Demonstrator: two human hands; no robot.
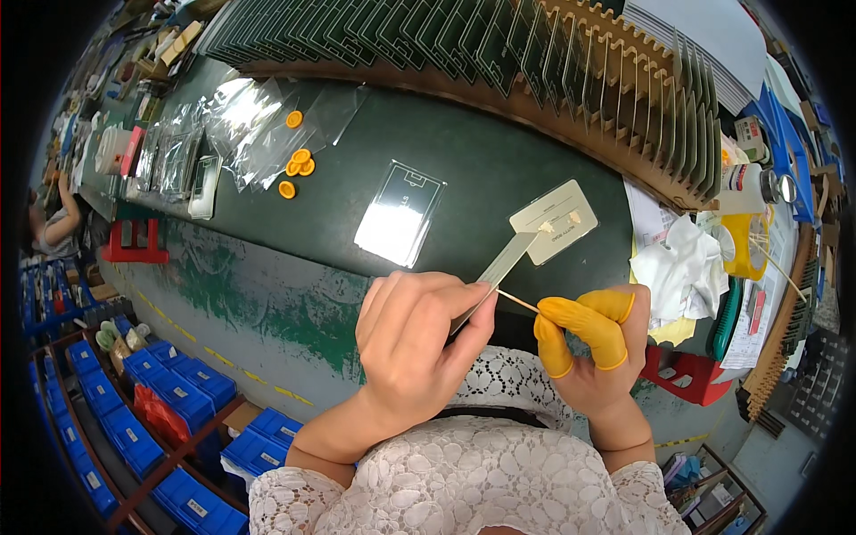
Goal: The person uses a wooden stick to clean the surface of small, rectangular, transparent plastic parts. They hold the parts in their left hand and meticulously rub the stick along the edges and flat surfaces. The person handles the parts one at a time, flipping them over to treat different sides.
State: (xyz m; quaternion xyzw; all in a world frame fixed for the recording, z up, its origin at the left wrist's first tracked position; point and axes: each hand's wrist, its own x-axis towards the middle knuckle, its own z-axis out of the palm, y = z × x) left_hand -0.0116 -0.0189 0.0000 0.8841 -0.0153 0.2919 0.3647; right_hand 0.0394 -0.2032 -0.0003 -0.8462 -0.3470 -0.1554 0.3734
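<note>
In the head view, the step in hand looks to be close work on a flat strip (508, 257) with a thin stick (517, 301), whose far end meets or nearly meets the strip's edge beside the fingertips; the exact contact is hidden. From this pose the next move would seem to call for a steady strip and a light, controlled touch of the stick. The bare left hand (406, 343), at six o'clock from the middle of the view, has its grip closed on the strip's near end, thumb and fingers pinching it with no gap to spare. The strip slants from there toward one o'clock, its far end overlapping a pale printed card (544, 214) that sits between two and three o'clock; whether the two touch cannot be told. The right hand (593, 348), at four o'clock, wears yellow finger covers (580, 325) and has a narrow pinch grip on the stick's near end, which points toward ten o'clock. On the green desk (303, 214), a glossy clear sheet (401, 214) lies at eleven o'clock, small orange-yellow rings (300, 162) at ten, a crumpled white cloth (682, 272) at three, and a rack of dark boards (446, 36) spans twelve.
</note>
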